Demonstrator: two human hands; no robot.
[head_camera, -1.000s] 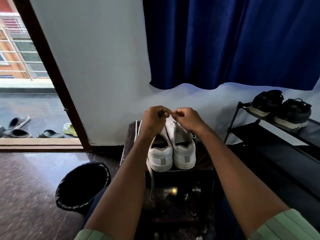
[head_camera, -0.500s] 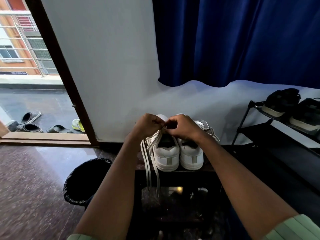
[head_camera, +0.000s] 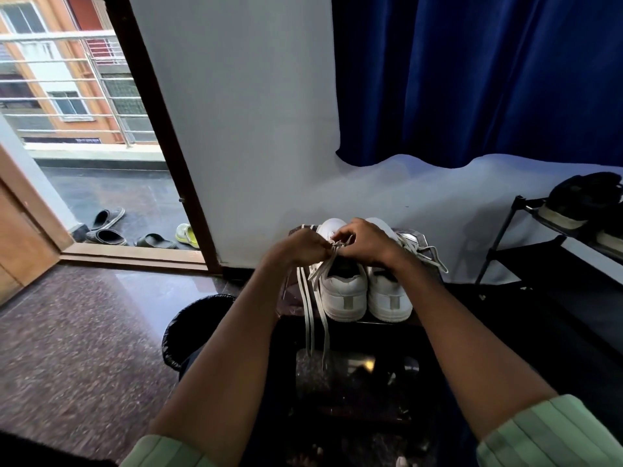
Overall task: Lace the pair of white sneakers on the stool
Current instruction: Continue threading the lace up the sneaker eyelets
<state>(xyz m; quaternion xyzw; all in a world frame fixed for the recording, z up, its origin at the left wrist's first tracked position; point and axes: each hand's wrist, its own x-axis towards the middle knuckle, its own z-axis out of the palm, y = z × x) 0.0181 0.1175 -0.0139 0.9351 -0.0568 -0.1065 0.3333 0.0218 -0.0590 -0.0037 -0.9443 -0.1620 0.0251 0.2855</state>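
Two white sneakers stand side by side on a dark stool (head_camera: 381, 325), heels toward me. Over the left sneaker (head_camera: 342, 293) my left hand (head_camera: 301, 246) and my right hand (head_camera: 365, 242) meet, each pinching a white lace (head_camera: 313, 298) at the eyelets. Two long lace ends hang down past the stool's front edge. The right sneaker (head_camera: 387, 294) is partly covered by my right wrist. Another loose lace (head_camera: 426, 252) trails off to its right.
A black bin (head_camera: 188, 328) stands on the speckled floor left of the stool. A black shoe rack (head_camera: 553, 251) with dark shoes (head_camera: 586, 200) is at the right. An open doorway at the left shows sandals (head_camera: 108, 227) outside. A blue curtain (head_camera: 472, 79) hangs behind.
Both hands shifted from above the right sneaker to the left sneaker's eyelets. The lace ends now hang lower over the stool's front. The view has tilted left and up.
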